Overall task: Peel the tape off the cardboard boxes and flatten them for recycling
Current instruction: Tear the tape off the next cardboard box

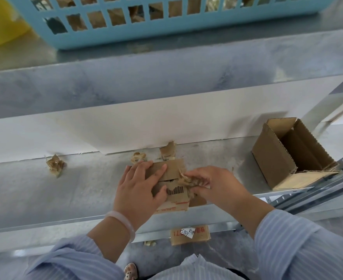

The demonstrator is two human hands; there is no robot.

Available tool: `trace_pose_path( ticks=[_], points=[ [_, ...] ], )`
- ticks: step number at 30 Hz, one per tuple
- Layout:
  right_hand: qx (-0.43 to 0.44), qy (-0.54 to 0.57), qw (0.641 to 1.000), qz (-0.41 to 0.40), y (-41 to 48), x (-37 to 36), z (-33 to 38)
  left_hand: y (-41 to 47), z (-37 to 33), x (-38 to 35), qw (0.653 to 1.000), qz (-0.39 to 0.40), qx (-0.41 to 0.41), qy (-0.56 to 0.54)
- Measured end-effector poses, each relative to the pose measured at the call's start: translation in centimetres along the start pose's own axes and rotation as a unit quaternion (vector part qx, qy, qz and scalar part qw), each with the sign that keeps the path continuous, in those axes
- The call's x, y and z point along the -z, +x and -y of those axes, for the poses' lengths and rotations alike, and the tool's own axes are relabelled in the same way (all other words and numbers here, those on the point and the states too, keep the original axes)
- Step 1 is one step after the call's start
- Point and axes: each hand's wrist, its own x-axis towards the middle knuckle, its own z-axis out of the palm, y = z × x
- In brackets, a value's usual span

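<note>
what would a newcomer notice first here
At centre, the left hand presses on a small cardboard box while the right hand pinches crumpled tape at its edge. An open box sits at right, and a blue basket sits above, at the back.

Fig. 1, layout as I read it from the head view. Small box (172, 184) on the shelf (45, 188), centre, near the front edge. Left hand (140, 186) rests on its left half; right hand (209, 182) at its right edge, pinching the tape (188, 179). Second box (277, 158) on the same shelf, well to the right. Scraps (139, 157) just behind the small box; a wad (55, 164) far left. Basket (146, 37) on the upper ledge (227, 43) behind. Third box (189, 235) below the shelf's front edge
</note>
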Motion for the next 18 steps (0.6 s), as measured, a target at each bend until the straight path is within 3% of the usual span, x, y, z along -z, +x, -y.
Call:
trace_pose_path(
  ticks=[6, 9, 10, 12, 14, 16, 18],
  points=[
    [0.045, -0.01, 0.997, -0.063, 1.2, -1.4, -0.9, 0.0, 0.0, -0.1, 1.0, -0.001, 0.001, 0.004],
    [-0.046, 0.068, 0.993, -0.086, 1.9, -2.4, -0.7, 0.0, 0.0, -0.1, 1.0, -0.002, 0.002, 0.001],
    [-0.101, 0.138, 0.982, -0.078, 2.1, -2.5, -0.5, 0.0, 0.0, -0.1, 1.0, -0.001, 0.003, 0.0],
    [-0.186, 0.339, 0.921, -0.04, 2.4, -2.7, -0.2, 0.1, 0.0, -0.1, 1.0, -0.001, 0.007, 0.0],
    [-0.212, 0.447, 0.869, -0.028, 2.5, -2.5, 0.0, 0.1, 0.0, -0.1, 1.0, -0.001, 0.007, 0.001],
    [-0.206, 0.437, 0.874, -0.052, 2.5, -2.4, 0.0, 0.2, 0.0, -0.1, 1.0, -0.002, 0.006, 0.0],
    [-0.182, 0.342, 0.916, -0.102, 2.4, -2.2, 0.1, 0.2, -0.1, -0.1, 1.0, -0.003, 0.005, 0.001]
  ],
)
